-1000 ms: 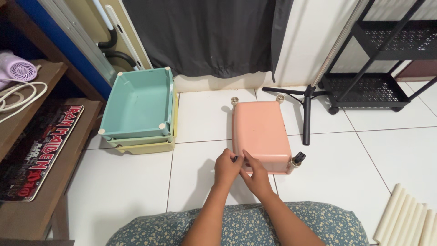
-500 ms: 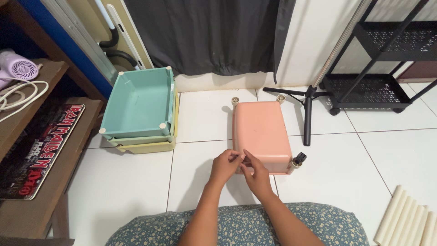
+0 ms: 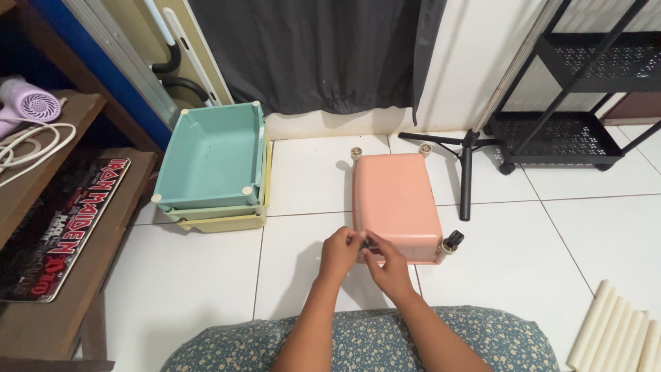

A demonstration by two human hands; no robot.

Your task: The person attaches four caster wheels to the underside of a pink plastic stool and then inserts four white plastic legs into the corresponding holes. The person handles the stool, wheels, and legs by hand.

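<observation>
A pink plastic bin (image 3: 396, 200) lies upside down on the white tiled floor in front of me. Both hands meet at its near left corner. My left hand (image 3: 339, 252) and my right hand (image 3: 387, 265) pinch a small dark piece (image 3: 365, 242) between their fingertips, right against that corner. A black caster wheel (image 3: 451, 242) stands on the near right corner. Two pale wheels (image 3: 357, 152) show at the bin's far corners.
A teal bin (image 3: 213, 155) is stacked on a yellow bin (image 3: 220, 224) to the left. A black tripod (image 3: 466, 172) and a black wire cart (image 3: 558, 131) stand at the right. White tubes (image 3: 620, 331) lie at the lower right, and a wooden shelf (image 3: 41, 227) at the left.
Both hands stay at the bin's near left corner. The fingers have shifted only slightly around the small dark piece.
</observation>
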